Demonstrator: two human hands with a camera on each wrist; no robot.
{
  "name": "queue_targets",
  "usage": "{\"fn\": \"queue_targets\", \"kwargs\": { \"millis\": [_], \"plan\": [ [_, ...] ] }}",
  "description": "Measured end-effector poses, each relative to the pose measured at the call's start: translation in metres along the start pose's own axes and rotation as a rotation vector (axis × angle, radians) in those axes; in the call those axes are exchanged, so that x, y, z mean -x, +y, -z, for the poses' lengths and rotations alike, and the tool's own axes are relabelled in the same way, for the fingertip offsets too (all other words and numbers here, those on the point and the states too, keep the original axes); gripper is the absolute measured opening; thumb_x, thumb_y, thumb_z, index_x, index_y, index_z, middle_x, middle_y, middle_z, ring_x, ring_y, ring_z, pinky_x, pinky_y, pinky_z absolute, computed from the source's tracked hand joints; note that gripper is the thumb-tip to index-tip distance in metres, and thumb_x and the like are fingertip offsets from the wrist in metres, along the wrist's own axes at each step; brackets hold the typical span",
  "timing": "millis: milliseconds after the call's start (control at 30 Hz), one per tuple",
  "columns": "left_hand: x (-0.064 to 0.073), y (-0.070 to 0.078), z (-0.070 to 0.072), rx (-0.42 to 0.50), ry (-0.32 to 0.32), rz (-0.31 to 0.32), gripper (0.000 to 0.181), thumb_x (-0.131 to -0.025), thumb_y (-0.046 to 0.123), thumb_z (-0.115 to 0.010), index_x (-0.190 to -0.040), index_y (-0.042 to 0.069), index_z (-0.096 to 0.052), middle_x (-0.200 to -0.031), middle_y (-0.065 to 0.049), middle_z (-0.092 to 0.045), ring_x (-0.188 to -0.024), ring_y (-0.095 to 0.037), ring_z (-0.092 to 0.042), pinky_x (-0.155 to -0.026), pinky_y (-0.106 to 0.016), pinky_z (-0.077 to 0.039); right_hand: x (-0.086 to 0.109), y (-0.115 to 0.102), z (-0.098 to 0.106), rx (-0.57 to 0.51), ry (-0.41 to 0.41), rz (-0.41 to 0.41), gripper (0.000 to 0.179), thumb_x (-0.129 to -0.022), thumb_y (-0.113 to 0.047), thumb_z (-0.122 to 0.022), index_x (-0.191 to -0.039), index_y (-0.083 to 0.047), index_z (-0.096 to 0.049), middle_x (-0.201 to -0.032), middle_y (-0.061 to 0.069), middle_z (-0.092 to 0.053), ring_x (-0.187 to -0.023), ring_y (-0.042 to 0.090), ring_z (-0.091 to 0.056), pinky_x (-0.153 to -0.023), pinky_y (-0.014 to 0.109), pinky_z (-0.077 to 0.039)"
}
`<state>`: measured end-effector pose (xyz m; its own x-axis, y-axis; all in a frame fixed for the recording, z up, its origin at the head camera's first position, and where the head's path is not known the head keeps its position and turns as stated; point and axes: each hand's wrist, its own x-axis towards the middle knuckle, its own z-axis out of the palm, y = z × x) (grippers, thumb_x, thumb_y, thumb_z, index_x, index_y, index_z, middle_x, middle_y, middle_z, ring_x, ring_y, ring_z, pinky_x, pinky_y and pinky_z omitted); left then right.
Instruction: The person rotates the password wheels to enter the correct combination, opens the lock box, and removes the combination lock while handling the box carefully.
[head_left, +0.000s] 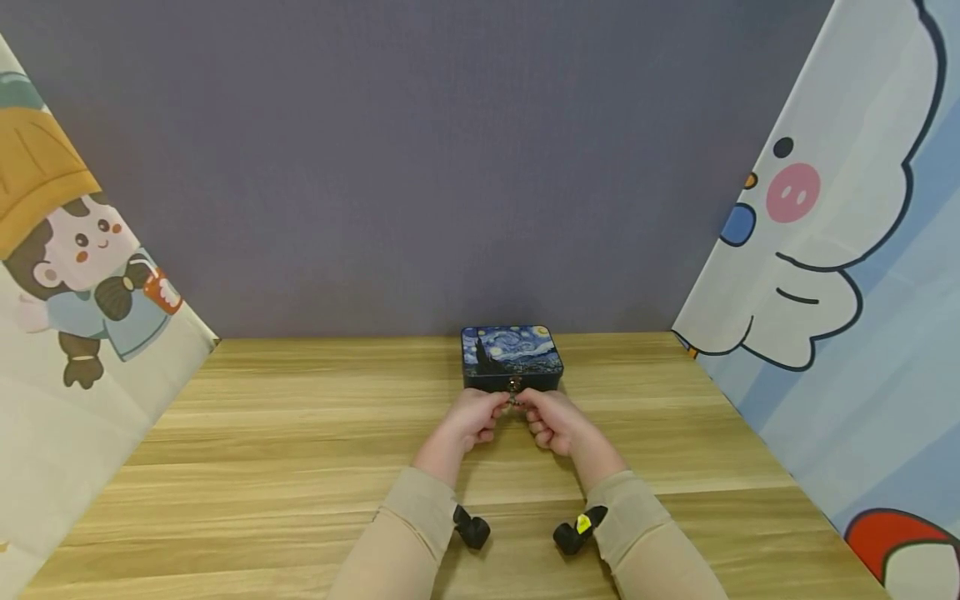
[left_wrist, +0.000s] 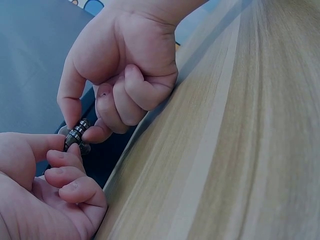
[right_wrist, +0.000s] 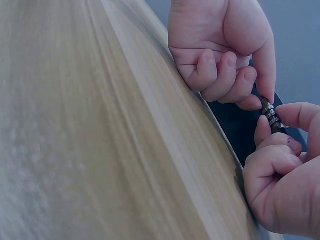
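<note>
A small rectangular box (head_left: pixel 512 350) with a swirling blue night-sky picture on its lid stands closed at the back of the table. On its front is a metal clasp (head_left: pixel 514 384), and a small dark combination padlock (left_wrist: pixel 76 134) with ridged number rings is right at it. My left hand (head_left: pixel 480 414) pinches one end of this padlock between thumb and forefinger. From the other side, my right hand (head_left: pixel 551 419) pinches the opposite end, its other fingers curled in. Fingertips partly cover the padlock in both wrist views.
The wood-grain table (head_left: pixel 300 467) runs back to a grey upright panel (head_left: pixel 450 167) close behind the box. Cartoon-printed curtains (head_left: pixel 810 275) flank it on both sides. Black wrist cameras (head_left: pixel 471 528) sit on the sleeves.
</note>
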<state>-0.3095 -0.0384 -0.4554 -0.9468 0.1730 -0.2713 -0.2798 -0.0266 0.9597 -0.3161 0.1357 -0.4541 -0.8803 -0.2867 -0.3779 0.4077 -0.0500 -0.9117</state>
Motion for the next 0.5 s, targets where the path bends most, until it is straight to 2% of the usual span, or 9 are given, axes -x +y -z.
{"fn": "queue_targets", "kwargs": {
  "millis": [500],
  "plan": [
    [0.0029,0.0002,-0.0009,-0.007,0.005,-0.004,0.027,-0.100,0.023,-0.062,-0.087,-0.001,-0.063,-0.064,0.002,-0.046,-0.049,-0.009,-0.033,-0.045,-0.023,-0.030,0.0019,-0.0005,-0.0001,-0.004,-0.005,0.005,0.018,-0.091,-0.018,-0.063,-0.091,-0.001,-0.058,-0.059,-0.007,-0.034,-0.043,0.004,-0.024,-0.039,0.019,-0.019]
  ]
}}
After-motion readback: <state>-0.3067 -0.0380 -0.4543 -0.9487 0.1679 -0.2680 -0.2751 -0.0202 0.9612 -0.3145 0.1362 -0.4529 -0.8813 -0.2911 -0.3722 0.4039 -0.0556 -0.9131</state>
